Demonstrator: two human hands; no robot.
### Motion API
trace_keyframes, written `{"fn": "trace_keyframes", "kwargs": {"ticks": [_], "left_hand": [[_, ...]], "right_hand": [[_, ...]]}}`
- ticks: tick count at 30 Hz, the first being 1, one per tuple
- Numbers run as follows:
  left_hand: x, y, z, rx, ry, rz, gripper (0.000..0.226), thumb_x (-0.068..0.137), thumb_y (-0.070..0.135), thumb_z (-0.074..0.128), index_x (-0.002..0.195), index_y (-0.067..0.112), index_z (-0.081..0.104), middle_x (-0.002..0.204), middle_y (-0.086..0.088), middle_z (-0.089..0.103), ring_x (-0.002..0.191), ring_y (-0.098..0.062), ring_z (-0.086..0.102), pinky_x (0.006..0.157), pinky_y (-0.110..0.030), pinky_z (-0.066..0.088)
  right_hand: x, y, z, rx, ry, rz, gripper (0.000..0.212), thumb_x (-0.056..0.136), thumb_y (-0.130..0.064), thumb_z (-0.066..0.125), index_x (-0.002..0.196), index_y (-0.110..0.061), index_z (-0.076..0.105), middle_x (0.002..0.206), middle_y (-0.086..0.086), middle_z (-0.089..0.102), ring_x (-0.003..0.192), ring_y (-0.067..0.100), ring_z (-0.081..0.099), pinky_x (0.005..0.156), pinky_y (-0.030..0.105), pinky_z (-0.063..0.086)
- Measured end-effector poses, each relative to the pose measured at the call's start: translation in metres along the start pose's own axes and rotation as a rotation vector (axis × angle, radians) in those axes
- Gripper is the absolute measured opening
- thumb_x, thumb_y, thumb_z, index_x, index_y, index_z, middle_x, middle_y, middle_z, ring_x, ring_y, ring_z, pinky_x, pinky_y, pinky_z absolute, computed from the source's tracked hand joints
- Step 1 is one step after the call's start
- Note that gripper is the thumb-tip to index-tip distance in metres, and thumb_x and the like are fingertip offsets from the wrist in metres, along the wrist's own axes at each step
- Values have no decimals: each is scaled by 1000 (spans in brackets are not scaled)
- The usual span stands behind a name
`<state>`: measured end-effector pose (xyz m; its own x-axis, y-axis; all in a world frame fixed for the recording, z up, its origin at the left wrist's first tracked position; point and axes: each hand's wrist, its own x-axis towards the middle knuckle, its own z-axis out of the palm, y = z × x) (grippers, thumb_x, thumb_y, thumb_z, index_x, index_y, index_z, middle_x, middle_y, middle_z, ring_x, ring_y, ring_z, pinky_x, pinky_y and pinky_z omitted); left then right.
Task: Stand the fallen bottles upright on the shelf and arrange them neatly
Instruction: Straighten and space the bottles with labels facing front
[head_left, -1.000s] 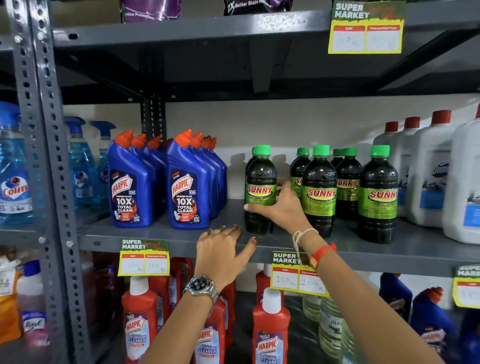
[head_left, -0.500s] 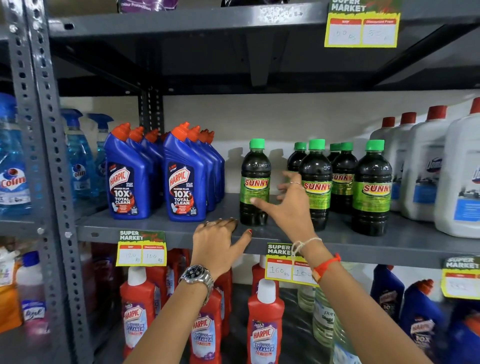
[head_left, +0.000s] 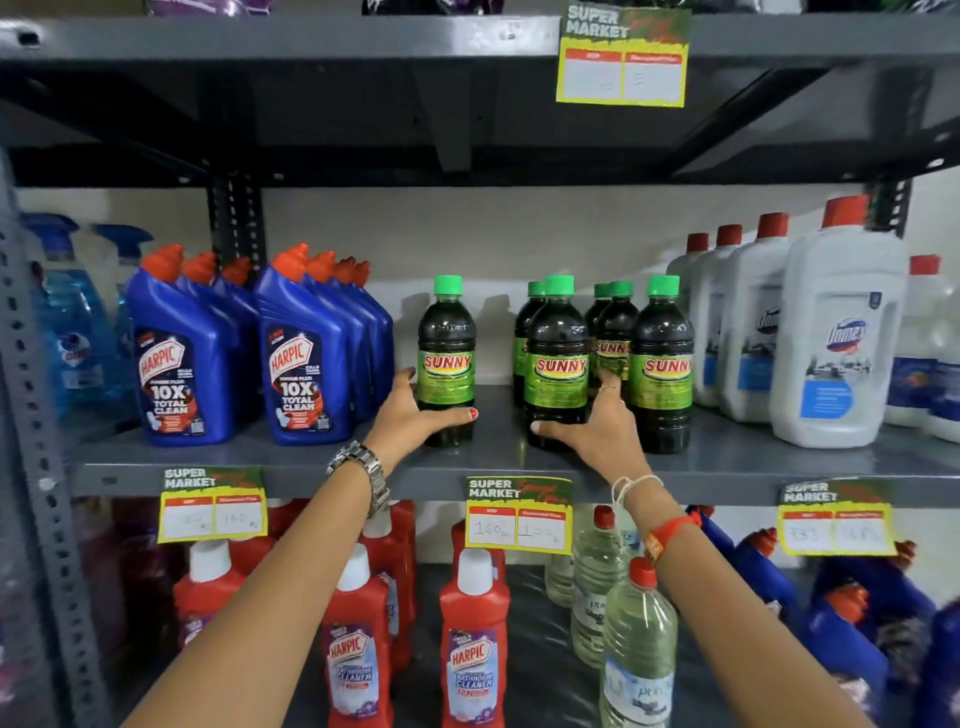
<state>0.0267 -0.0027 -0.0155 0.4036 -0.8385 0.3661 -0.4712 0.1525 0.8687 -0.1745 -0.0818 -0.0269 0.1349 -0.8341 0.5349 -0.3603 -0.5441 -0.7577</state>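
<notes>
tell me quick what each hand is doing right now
Left hand: closed around the base of the lone Sunny bottle.
Right hand: closed around the front-left Sunny bottle of the group.

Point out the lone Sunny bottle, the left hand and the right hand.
lone Sunny bottle (head_left: 447, 371): head view, on its green label.
left hand (head_left: 410, 418): head view, back of the hand.
right hand (head_left: 597, 431): head view, back of the hand.
</notes>
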Motion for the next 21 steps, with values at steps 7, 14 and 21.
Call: {"fn": "trace_keyframes", "kwargs": {"ticks": [7, 14, 21], "left_hand": [[4, -6, 2, 6, 32, 6, 53, 63, 20, 79, 111, 9, 60, 113, -11, 65, 101, -20, 60, 88, -32, 46], [3, -9, -2, -46, 43, -12, 57, 62, 17, 80, 114, 7, 58, 117, -13, 64, 108, -23, 59, 96, -37, 45], [4, -8, -2, -59, 28, -33, 59, 62, 16, 80, 115, 7, 57, 119, -13, 62, 109, -23, 57, 98, -38, 44]], "right_hand": [[4, -2, -4, 24, -93, 73, 71, 69, -17, 81, 127, -2, 44, 128, 14, 58, 119, 27, 54, 86, 19, 34], [11, -8, 2, 39, -164, 83, 73, 70, -17, 81, 130, -2, 41, 132, 14, 55, 123, 27, 51, 99, 27, 37], [15, -7, 7, 61, -182, 79, 72, 72, -15, 79, 130, -2, 39, 133, 14, 54, 124, 27, 49, 101, 27, 36]]}}
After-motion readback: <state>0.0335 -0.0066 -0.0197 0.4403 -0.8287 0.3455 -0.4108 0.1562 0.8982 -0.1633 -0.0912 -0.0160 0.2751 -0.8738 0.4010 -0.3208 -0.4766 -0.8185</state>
